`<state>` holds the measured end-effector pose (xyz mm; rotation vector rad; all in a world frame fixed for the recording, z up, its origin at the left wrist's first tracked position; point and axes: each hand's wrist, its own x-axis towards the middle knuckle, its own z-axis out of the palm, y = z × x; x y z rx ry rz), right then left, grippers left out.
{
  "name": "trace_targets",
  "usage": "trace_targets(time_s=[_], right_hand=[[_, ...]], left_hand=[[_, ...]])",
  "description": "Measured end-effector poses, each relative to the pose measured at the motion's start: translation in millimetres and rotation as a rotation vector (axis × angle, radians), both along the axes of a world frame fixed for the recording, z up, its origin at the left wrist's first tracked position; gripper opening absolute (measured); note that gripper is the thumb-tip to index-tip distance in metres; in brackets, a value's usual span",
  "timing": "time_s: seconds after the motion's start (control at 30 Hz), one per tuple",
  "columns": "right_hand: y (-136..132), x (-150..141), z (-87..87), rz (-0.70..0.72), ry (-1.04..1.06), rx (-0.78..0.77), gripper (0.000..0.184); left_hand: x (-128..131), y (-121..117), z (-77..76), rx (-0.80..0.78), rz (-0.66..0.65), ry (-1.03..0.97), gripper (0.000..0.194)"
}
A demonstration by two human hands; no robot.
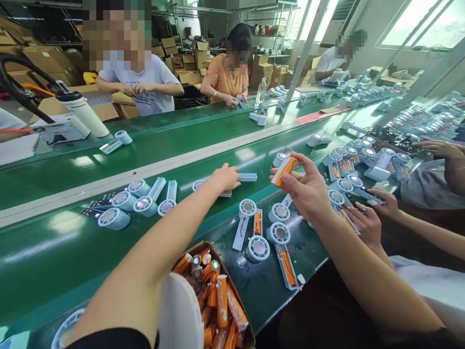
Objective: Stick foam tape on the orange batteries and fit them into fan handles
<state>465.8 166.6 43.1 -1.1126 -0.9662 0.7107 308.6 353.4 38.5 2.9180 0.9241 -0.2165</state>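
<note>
My right hand [308, 186] is raised above the table edge, its thumb and fingers closed on an orange-wrapped battery [286, 169] with a white strip along one side. My left hand [225, 177] reaches out over the green belt, fingers apart, above light-blue fan parts; a round fan head [198, 185] shows partly behind the forearm. Just past its fingertips lies a light-blue handle piece [249, 177]. Between my arms, on the dark table, are several fan bodies, among them a fan body with an orange battery in its handle [286, 266].
A box of orange batteries [222, 300] stands near me, beside a white roll [181, 310]. A cluster of fan heads [123, 199] lies left on the belt [54, 252]. A co-worker's hands [366, 223] work close on my right; several people sit across. A bottle [261, 91] stands opposite.
</note>
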Motion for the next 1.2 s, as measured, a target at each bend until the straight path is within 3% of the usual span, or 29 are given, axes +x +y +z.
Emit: trace_targets(time_s=[0.13, 0.3, 0.4, 0.63, 0.93, 1.07, 1.13, 1.2], right_hand=[[29, 33, 1.6, 0.033, -0.164, -0.038, 0.061], [77, 52, -18.2, 0.080, -0.483, -0.143, 0.046], [101, 52, -32.8, 0.108, -0.771, -0.254, 0.032], [118, 45, -45.1, 0.230, -1.579, -0.557, 0.039], [144, 29, -43.7, 0.414, -1.782, -0.677, 0.046], [152, 25, -39.8, 0.491, -1.828, -0.639, 0.038], [153, 25, -38.9, 0.522, -1.836, -0.594, 0.032], [150, 27, -41.1, 0.512, -1.835, -0.553, 0.029]], left_hand=[[20, 21, -17.6, -0.051, -0.058, 0.118, 0.030], [26, 33, -19.0, -0.102, -0.055, 0.153, 0.026], [32, 39, -17.3, -0.139, -0.034, 0.137, 0.025], [43, 36, -21.0, -0.149, 0.078, 0.016, 0.036], [56, 25, -21.7, -0.226, 0.146, -0.089, 0.036], [23, 8, -6.6, -0.219, 0.125, -0.184, 0.038], [-19, -12, 3.7, -0.195, 0.125, -0.246, 0.040], [-80, -44, 13.7, -0.184, 0.121, -0.333, 0.032]])
